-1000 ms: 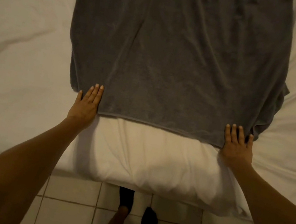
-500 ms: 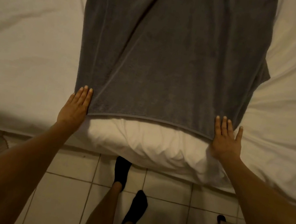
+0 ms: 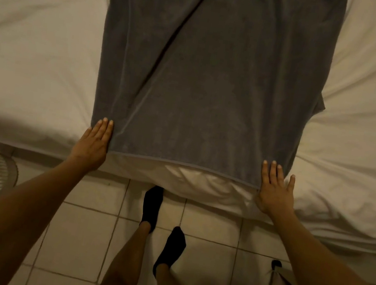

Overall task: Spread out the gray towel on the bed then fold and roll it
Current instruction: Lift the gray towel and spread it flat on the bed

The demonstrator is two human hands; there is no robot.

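Now you are pressing your flat left hand [image 3: 93, 144] and flat right hand [image 3: 276, 190] beside the gray towel's [image 3: 211, 84] near corners on the bed [image 3: 37, 44].

Your two forearms are bare, with no sleeve in sight on either one. Your left hand [image 3: 93, 145] and your right hand [image 3: 277, 193] carry no glove, ring, watch or band. Your lower legs are bare as well. On each foot you wear a short black ankle sock [image 3: 152, 204], the second black sock [image 3: 171, 247] matching it.
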